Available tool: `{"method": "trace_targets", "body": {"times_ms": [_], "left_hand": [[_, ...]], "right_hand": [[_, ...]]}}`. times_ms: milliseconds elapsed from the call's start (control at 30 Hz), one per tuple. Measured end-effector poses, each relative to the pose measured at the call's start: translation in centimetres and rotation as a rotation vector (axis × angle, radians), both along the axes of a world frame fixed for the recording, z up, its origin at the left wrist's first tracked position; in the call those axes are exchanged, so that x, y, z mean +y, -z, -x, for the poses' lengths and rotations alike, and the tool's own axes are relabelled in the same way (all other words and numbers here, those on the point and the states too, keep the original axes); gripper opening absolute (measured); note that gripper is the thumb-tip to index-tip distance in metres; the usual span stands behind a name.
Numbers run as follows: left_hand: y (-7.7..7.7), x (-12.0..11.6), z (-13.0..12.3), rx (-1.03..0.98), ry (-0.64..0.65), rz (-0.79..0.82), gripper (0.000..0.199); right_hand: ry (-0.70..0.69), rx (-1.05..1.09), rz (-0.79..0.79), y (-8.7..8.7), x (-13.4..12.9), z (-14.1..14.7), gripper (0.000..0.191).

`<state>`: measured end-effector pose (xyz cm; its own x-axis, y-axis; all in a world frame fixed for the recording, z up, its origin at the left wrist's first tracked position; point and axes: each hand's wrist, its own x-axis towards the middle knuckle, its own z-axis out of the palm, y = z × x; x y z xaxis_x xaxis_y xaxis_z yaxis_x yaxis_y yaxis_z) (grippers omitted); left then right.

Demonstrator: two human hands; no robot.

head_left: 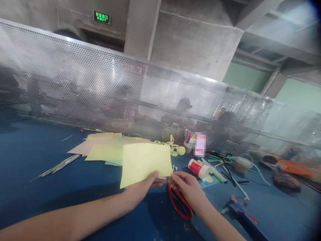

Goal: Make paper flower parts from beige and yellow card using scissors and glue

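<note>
A pale yellow sheet of paper (146,164) is held up over the table. My left hand (144,184) grips its lower edge, thumb on top and fingers underneath. My right hand (187,184) is closed in a pinch at the sheet's lower right corner. Red-handled scissors (184,214) lie under and beside my right hand, their blades hidden. Behind the raised sheet, more yellow and pinkish paper sheets (100,152) lie spread out. To the right of them are yellow cut-out pieces (181,150).
A red-and-white bottle (199,169) lies right of my hands, near green and white sticks (217,172). A blue glue gun (240,214) is at the lower right. Metal rods (59,165) lie left. A perforated metal screen (100,83) bounds the table's far side.
</note>
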<state>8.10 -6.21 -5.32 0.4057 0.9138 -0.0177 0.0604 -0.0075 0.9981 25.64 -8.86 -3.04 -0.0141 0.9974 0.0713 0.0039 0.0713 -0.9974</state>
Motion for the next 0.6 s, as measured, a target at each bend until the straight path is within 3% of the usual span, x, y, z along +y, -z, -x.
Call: {"method": "trace_targets", "body": {"times_ms": [100, 267, 467, 600], "left_hand": [[-0.10, -0.04, 0.01, -0.124, 0.014, 0.056, 0.052], [-0.24, -0.06, -0.01, -0.153, -0.025, 0.096, 0.048], [-0.13, 0.07, -0.02, -0.257, 0.042, 0.080, 0.044], [-0.11, -0.01, -0.07, -0.189, -0.048, 0.092, 0.047]], "right_hand": [[0.003, -0.022, -0.004, -0.19, -0.09, 0.08, 0.032], [-0.005, -0.076, -0.022, -0.29, -0.10, -0.02, 0.033], [0.002, -0.084, -0.020, -0.29, -0.04, -0.17, 0.031], [0.007, -0.089, -0.018, -0.41, -0.12, -0.08, 0.032]]}}
